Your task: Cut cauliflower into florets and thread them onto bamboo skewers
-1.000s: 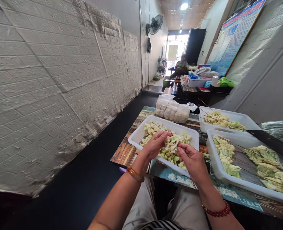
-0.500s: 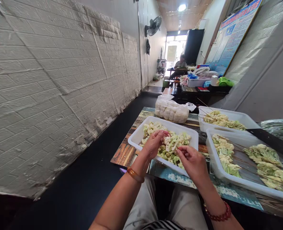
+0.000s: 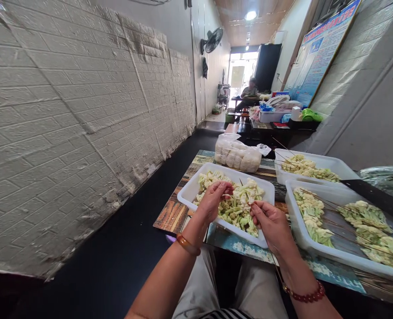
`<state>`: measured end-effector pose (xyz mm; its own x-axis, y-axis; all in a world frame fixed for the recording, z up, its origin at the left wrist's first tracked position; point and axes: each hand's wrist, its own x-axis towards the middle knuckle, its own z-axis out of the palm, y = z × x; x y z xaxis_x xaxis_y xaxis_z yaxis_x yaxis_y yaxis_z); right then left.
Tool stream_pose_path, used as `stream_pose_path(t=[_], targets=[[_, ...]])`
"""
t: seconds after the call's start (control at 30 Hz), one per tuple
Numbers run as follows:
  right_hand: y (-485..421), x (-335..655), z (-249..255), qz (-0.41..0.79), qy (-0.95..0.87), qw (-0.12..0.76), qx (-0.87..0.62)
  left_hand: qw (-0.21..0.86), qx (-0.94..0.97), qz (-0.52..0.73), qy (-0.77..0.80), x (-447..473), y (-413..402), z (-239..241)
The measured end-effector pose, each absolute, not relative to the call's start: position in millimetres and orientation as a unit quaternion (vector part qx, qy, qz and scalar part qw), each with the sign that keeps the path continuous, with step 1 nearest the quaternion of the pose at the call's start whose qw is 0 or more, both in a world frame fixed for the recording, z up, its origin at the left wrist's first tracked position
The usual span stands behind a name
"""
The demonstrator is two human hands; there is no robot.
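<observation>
In the head view my right hand (image 3: 272,223) pinches a thin wooden skewer (image 3: 276,267), whose shaft runs down past my wrist. Pale cauliflower florets (image 3: 246,193) sit at its upper part, and the dark tip pokes out above them. My left hand (image 3: 214,200) is closed just left of the skewer, with a small cauliflower piece at its fingertips, partly hidden. Both hands are over a white plastic tub (image 3: 187,193) of loose cauliflower (image 3: 235,213).
To the right, a second tub (image 3: 311,249) holds skewered cauliflower (image 3: 311,217), and another tub (image 3: 344,165) behind it holds more. A plastic bag of pale round items (image 3: 239,155) lies beyond my tub. A person (image 3: 250,88) sits at a far table.
My right hand has moved slightly right and down; the skewer's tip now shows above the florets and its shaft below my hand. My left hand has barely moved.
</observation>
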<state>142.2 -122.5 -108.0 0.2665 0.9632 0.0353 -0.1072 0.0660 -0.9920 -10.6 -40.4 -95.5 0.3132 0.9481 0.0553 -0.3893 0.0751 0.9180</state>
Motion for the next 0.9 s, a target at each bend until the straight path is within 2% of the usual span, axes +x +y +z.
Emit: stream_pose_path(t=[0.47, 0.73, 0.9], targets=[[-122, 140, -117, 0.344, -0.525, 0.532, -0.568, 0.696, 0.511, 0.431, 0.262, -16, -44, -95], [-122, 139, -121, 0.274, -0.538, 0.513, -0.611, 0.654, 0.542, 0.453, 0.27, -16, -47, -94], [-123, 138, -119, 0.289, -0.543, 0.513, -0.599, 0.629, 0.552, 0.47, 0.282, -14, -50, -94]])
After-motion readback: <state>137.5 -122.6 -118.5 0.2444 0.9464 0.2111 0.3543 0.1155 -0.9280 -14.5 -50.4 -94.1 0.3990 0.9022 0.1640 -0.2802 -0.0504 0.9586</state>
